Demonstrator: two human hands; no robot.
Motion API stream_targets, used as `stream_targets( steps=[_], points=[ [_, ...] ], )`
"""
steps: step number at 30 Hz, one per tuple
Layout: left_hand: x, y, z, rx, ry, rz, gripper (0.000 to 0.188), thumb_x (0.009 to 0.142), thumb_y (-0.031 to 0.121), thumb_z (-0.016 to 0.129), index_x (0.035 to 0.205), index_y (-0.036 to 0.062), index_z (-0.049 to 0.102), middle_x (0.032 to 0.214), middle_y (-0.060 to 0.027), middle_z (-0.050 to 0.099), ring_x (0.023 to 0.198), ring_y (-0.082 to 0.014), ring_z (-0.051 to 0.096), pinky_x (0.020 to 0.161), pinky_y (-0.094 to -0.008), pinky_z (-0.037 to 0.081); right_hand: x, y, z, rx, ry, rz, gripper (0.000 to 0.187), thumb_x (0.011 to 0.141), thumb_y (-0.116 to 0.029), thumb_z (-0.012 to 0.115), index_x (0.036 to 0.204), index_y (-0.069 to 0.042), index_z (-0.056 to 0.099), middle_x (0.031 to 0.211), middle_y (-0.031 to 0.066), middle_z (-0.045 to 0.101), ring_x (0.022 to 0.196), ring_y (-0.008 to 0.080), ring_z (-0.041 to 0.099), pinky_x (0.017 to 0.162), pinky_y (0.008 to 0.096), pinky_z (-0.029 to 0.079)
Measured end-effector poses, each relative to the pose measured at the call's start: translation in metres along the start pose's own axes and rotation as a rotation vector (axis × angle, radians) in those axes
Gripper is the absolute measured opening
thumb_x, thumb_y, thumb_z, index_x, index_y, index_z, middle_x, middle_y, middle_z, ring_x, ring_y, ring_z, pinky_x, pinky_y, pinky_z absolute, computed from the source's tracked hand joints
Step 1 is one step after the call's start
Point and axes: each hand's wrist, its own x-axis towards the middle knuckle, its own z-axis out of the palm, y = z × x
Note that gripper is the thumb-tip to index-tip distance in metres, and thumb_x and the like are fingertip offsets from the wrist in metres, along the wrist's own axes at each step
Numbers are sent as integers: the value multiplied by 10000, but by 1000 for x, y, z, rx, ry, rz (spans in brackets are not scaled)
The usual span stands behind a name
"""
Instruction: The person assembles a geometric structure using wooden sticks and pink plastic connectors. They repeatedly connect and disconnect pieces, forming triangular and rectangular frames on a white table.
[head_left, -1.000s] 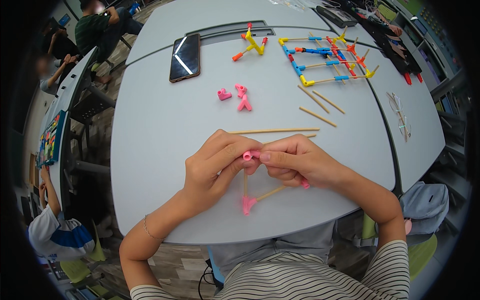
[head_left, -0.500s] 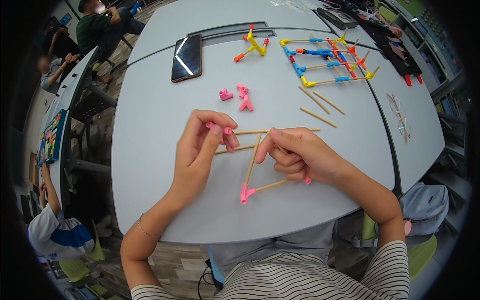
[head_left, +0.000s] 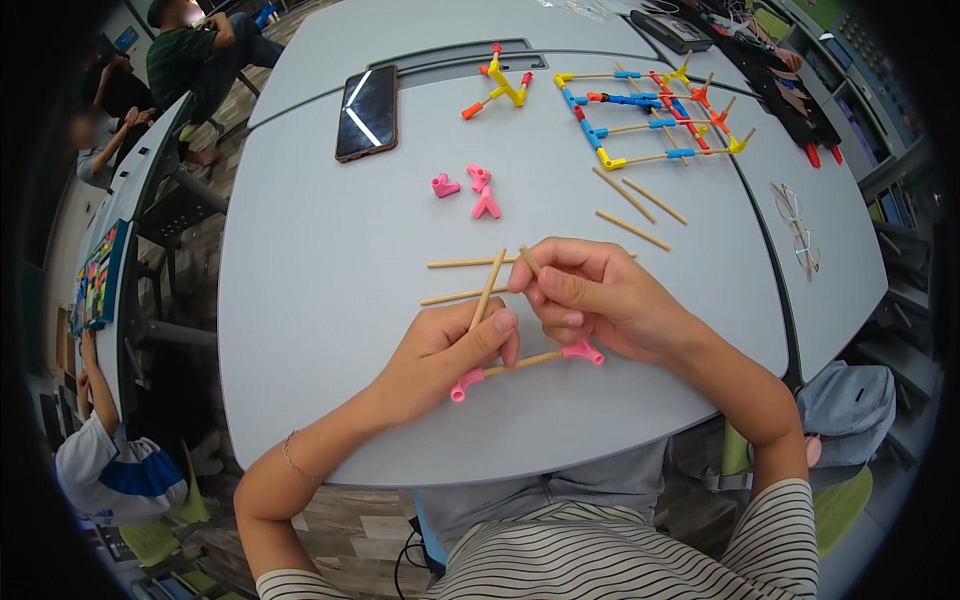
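Pink-and-wood frame: one round pale wooden rod [head_left: 525, 362] lies near the front edge of the light grey worktop [head_left: 300, 300], joining a pink plastic branched connector at its left end [head_left: 461, 387] to a matching pink plastic connector at its right end [head_left: 583, 350].

Left hand [head_left: 445, 345]: curled, thumb pressed over the bent fingers, gripping a slim wooden stick [head_left: 489, 285] that slants up just above the left connector.

Right hand [head_left: 590, 300]: half closed, pinching a second wooden stick [head_left: 529, 262] between thumb and fingers; the stick's lower part is hidden, so whether it sits in the right connector cannot be told.

Stick tips: near each other, a small gap between them.

Long rods: two pale wooden rods [head_left: 461, 296] lie crosswise beyond the hands, partly covered by the right one.

Loose pink connectors: three [head_left: 486, 205] lie farther back, two close together and one apart to the left.

Short sticks: three [head_left: 633, 230] lie slantwise to the right of those.

Coloured models: a small yellow, orange and red piece [head_left: 515, 92] stands left of a larger blue, yellow and red stick lattice [head_left: 628, 130].

Black phone [head_left: 367, 115]: flat, left of both models.

Clear-lensed glasses [head_left: 806, 245]: at far right.
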Motion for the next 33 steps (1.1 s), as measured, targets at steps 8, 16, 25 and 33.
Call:
stream_targets(
  steps=[8,16,25,33],
  points=[
    [1,0,4,51,-68,-11,448,1060,398,481,781,66,593,642,39,454,552,-44,405,518,-225,340,-13,-13,8,89,74,21,274,1065,-304,502,1133,-54,591,759,-12,485,560,25,374,477,194,316],
    [-1,7,2,58,-173,-104,412,1074,343,462,798,62,582,704,41,478,587,-36,378,543,-212,332,-6,-7,12,-315,60,-22,244,1034,-284,576,1050,-40,581,834,-5,572,710,44,496,651,227,423],
    [9,-6,-6,-362,-35,-53,419,1058,415,460,880,48,557,715,24,485,615,-75,363,588,-232,321,-4,-18,4,-386,320,-99,271,1009,-320,618,911,-73,564,727,-13,574,629,36,448,566,205,354],
    [8,-8,-1,-314,-32,-92,357,1038,380,522,844,95,616,812,51,549,682,-28,370,608,-194,304,-3,-17,4,-617,363,-99,431,990,-390,634,699,-98,511,612,-38,491,557,38,369,506,237,286]
  ],
)
